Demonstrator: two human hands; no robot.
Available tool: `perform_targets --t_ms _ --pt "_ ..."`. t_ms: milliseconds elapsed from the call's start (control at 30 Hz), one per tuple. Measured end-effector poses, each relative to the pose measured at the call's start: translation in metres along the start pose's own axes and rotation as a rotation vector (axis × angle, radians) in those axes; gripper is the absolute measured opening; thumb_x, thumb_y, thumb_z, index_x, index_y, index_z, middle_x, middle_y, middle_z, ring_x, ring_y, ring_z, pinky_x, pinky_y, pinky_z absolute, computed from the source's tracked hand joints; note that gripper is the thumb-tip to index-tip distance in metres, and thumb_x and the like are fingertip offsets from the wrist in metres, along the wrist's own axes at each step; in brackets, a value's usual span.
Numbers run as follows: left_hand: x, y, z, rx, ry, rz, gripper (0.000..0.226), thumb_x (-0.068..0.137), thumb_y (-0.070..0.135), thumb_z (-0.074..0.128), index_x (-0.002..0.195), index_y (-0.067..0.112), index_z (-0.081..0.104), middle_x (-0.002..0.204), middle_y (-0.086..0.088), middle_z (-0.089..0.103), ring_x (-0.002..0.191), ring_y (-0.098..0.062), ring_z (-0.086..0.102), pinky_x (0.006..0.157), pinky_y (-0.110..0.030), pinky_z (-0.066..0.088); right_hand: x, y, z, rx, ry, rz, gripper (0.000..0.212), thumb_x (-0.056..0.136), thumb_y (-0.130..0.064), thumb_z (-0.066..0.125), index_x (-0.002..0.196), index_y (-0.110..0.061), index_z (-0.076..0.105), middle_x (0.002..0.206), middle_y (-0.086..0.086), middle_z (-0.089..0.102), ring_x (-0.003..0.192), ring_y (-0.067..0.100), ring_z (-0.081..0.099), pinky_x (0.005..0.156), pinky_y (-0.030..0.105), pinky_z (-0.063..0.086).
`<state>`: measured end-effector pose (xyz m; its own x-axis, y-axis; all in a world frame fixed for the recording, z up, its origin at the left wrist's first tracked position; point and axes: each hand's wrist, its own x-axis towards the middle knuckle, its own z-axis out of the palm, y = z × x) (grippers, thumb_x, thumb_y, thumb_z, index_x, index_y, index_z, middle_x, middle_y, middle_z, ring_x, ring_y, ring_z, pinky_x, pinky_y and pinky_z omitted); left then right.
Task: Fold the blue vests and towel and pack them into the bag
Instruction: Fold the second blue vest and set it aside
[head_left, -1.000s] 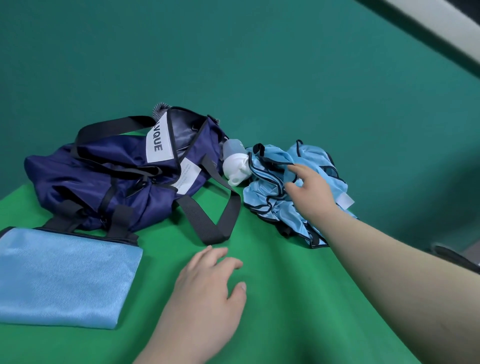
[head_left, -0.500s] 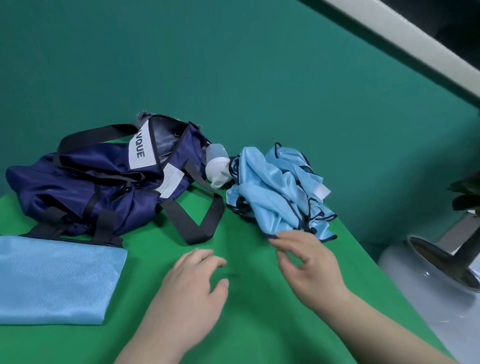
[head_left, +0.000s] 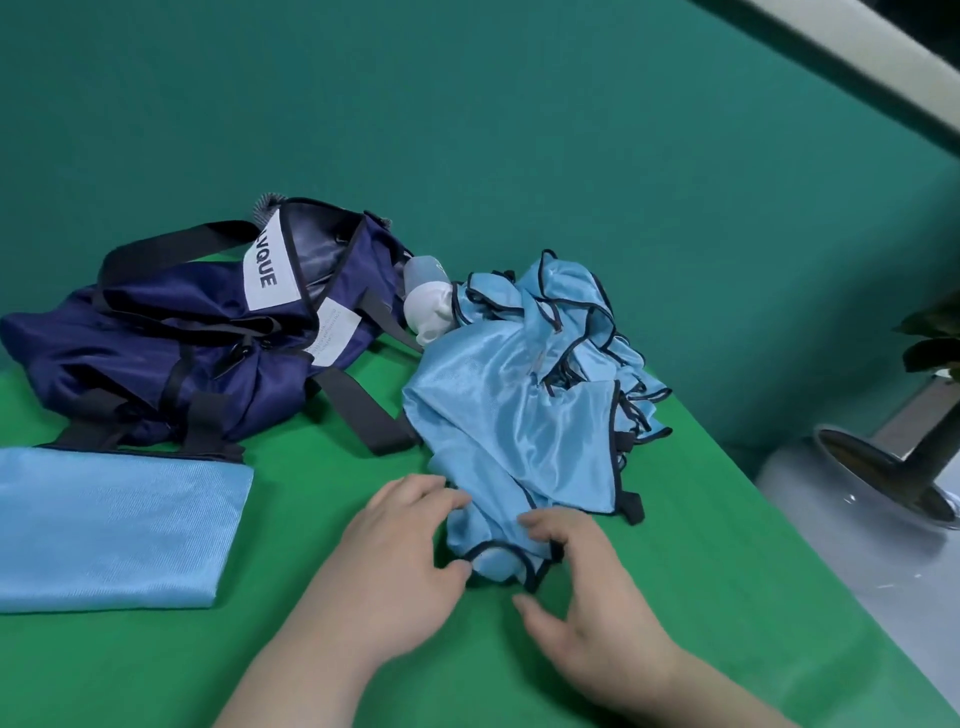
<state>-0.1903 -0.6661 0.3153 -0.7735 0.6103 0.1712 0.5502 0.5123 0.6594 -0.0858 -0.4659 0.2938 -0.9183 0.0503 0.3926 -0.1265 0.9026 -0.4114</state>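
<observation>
A crumpled light blue vest (head_left: 509, 415) with dark trim lies stretched toward me on the green table (head_left: 701, 545). More blue vest fabric (head_left: 587, 312) is bunched behind it. My left hand (head_left: 400, 561) holds the vest's near left edge between fingers and thumb. My right hand (head_left: 587, 587) curls its fingers over the near hem, its thumb off the cloth. The navy bag (head_left: 156, 353) lies at the back left with its mouth open. A folded blue towel (head_left: 114, 525) lies flat in front of the bag.
A white-capped bottle (head_left: 426, 306) lies between the bag and the vests. A black bag strap (head_left: 363, 410) trails toward the vest. The table's right edge runs close by the vests; beyond it stands a metal plant stand (head_left: 883, 467) on the floor.
My right hand has come back from the vest pile, and one vest now lies drawn out toward me. My left hand has moved right onto the vest's edge.
</observation>
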Motion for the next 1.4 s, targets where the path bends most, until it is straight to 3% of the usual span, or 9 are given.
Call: perform_targets --t_ms 133,267,367,567,833,933,1067,1200,1400 --pt "0.001 -0.001 0.004 0.001 -0.018 0.020 0.055 0.089 0.044 0.065 0.140 0.042 0.046 0.148 0.026 0.027 0.142 0.001 0.016 0.120 -0.024 0.016 0.005 -0.002 0.002 -0.092 -0.047 0.169 0.068 0.078 -0.050 0.067 0.136 -0.043 0.033 0.129 -0.043 0.029 0.126 -0.020 0.026 0.111 0.019 0.027" --pt "0.003 -0.002 0.010 0.003 0.005 0.043 0.022 0.090 0.046 0.065 0.111 0.042 0.064 0.149 0.022 0.032 0.144 -0.005 0.018 0.120 -0.028 0.018 0.008 -0.005 0.005 -0.143 -0.047 0.238 0.064 0.082 -0.047 0.069 0.140 -0.032 0.044 0.123 -0.032 0.039 0.116 -0.035 0.008 0.113 0.028 0.024" --pt "0.004 -0.003 0.011 -0.017 0.049 0.034 0.001 0.092 0.042 0.064 0.091 0.041 0.065 0.153 0.021 0.030 0.147 -0.005 0.012 0.121 -0.028 0.014 0.006 0.001 0.010 -0.120 0.027 0.183 0.058 0.076 -0.052 0.063 0.129 -0.031 0.056 0.116 -0.032 0.050 0.118 -0.027 0.025 0.109 0.027 0.026" --pt "0.004 -0.002 0.012 -0.061 0.069 0.104 0.015 0.092 0.035 0.062 0.079 0.035 0.055 0.153 0.023 0.029 0.147 0.003 0.008 0.120 -0.025 0.012 0.005 0.008 0.013 -0.083 0.031 0.002 0.014 0.078 -0.033 0.066 0.090 -0.035 0.058 0.082 -0.022 0.054 0.084 -0.001 0.050 0.089 0.032 0.039" --pt "-0.002 0.002 0.010 -0.020 -0.101 0.212 0.010 0.077 0.036 0.049 0.070 0.031 0.045 0.156 0.024 0.025 0.146 0.012 -0.005 0.123 -0.032 -0.006 -0.005 0.000 0.004 0.115 -0.015 -0.344 0.023 0.071 0.003 0.064 0.079 -0.016 0.055 0.081 0.000 0.054 0.074 0.022 0.049 0.074 0.040 0.047" --pt "-0.003 0.004 0.009 0.029 -0.193 0.155 0.021 0.066 0.045 0.038 0.068 0.025 0.043 0.157 0.022 0.029 0.143 0.014 0.010 0.122 -0.032 -0.004 -0.006 -0.002 0.001 0.134 -0.041 -0.331 0.027 0.066 0.005 0.062 0.083 -0.016 0.059 0.085 -0.003 0.056 0.076 0.019 0.053 0.070 0.036 0.047" --pt "-0.003 0.006 0.010 0.070 -0.190 0.098 0.018 0.069 0.041 0.040 0.070 0.023 0.042 0.133 0.029 0.050 0.119 0.001 0.040 0.102 -0.028 0.020 -0.006 -0.002 0.004 0.041 -0.002 -0.159 0.044 0.067 -0.013 0.060 0.109 -0.024 0.054 0.093 -0.013 0.054 0.088 0.004 0.049 0.088 0.033 0.042" --pt "-0.003 0.009 0.009 0.082 -0.113 0.141 0.014 0.071 0.038 0.043 0.066 0.026 0.037 0.071 0.012 0.050 0.084 -0.004 0.046 0.090 -0.032 0.033 -0.007 0.001 0.009 0.016 -0.017 -0.006 0.051 0.071 -0.030 0.058 0.120 -0.028 0.048 0.094 -0.016 0.054 0.091 0.002 0.049 0.096 0.033 0.037" --pt "-0.006 0.016 -0.002 0.021 0.039 0.161 0.016 0.075 0.032 0.062 0.070 0.028 0.047 0.068 0.011 0.053 0.077 -0.003 0.048 0.076 -0.016 0.034 -0.004 0.001 0.010 -0.055 -0.048 -0.023 0.030 0.072 -0.038 0.065 0.098 -0.027 0.056 0.082 -0.017 0.048 0.080 0.006 0.046 0.096 0.034 0.035"
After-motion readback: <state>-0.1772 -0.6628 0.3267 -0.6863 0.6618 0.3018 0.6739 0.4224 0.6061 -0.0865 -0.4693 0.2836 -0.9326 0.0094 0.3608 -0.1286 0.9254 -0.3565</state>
